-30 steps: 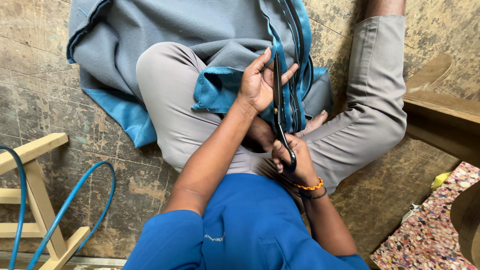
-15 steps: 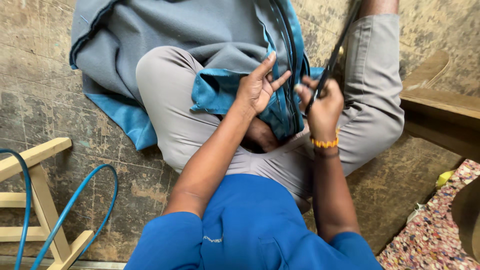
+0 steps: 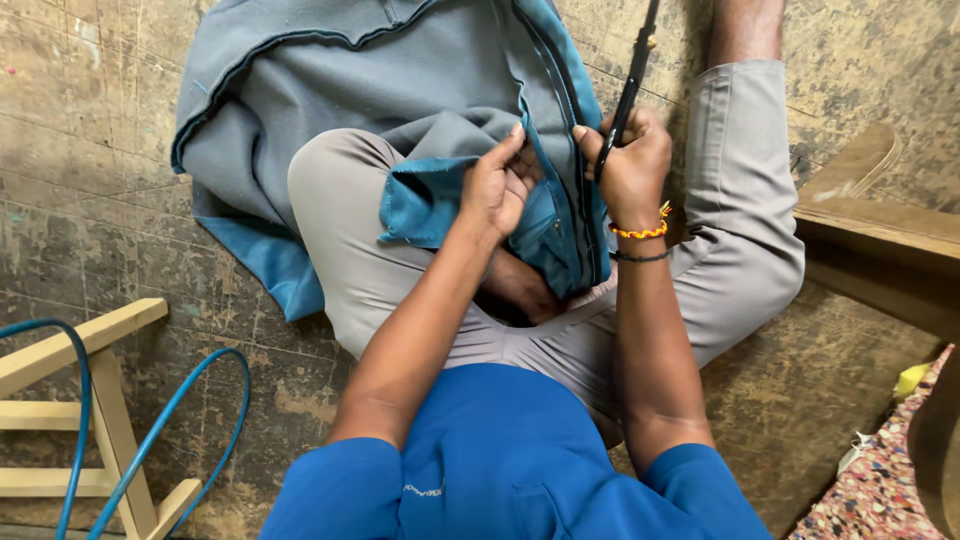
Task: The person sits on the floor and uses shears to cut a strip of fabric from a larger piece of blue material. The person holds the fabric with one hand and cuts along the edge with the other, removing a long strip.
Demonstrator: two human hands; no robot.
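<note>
On the worn wooden floor (image 3: 120, 180), a person sat cross-legged with a grey cloth (image 3: 380, 90) spread over the lap and trailing away ahead. The cloth had a blue lining (image 3: 425, 205) and a dark piped seam (image 3: 560, 120) running along its edge.

The left hand (image 3: 495, 190) rested on the blue fold over the knee, its grip pressed together and pinching the edge of the lining close beside the seam. The right hand (image 3: 630, 165) was closed in a fist around the lower part of long black scissors (image 3: 630, 85), which rose upright and ran out of the top of the view. Whether the blades were spread or shut could not be told, as the tip was out of sight.

The main risk, as I judged it, lay in how near the two hands were: the left fingertips sat just beside the steel, so a slip or a hurried swing could nick them. The raised point also stood over the bare shin (image 3: 745, 30) and the trouser leg (image 3: 740, 200), and a loosened fist could drop it there. If the pinch on the lining gave way, the fold could slide off the knee and any cut along the seam would wander into the grey cloth.

Off to the left stood a pale wooden frame (image 3: 90, 340) with a blue hose (image 3: 170, 430) looped through it, well apart from the hands.
</note>
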